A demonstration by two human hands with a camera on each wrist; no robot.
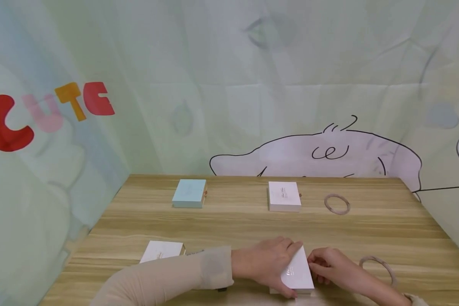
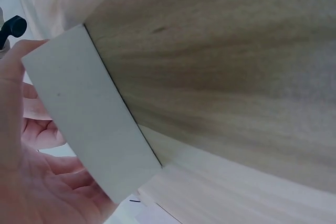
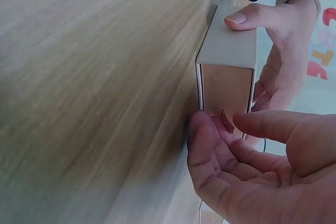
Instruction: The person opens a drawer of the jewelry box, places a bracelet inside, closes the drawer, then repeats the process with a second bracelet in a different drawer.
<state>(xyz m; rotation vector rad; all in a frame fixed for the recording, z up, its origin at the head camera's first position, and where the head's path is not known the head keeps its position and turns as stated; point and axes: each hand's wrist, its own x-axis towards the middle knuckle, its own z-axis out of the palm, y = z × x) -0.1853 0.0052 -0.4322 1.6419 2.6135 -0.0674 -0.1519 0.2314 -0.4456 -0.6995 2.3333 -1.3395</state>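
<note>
The table (image 1: 222, 225) bears, near and right of centre, the white box (image 1: 300, 272), judged light, stiff, smooth and dentable at its corners. The left hand (image 1: 267, 260) grips its far and near sides, a sound hold; the right hand (image 1: 335, 267) curls at the right-side pull tab (image 3: 226, 119), likely soft; whether it pinches cannot be told.

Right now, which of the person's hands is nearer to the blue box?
Left. The left hand, holding a white box, is in front and to the right of the blue box; the right hand is farther right, beside the white box's right end.
</note>
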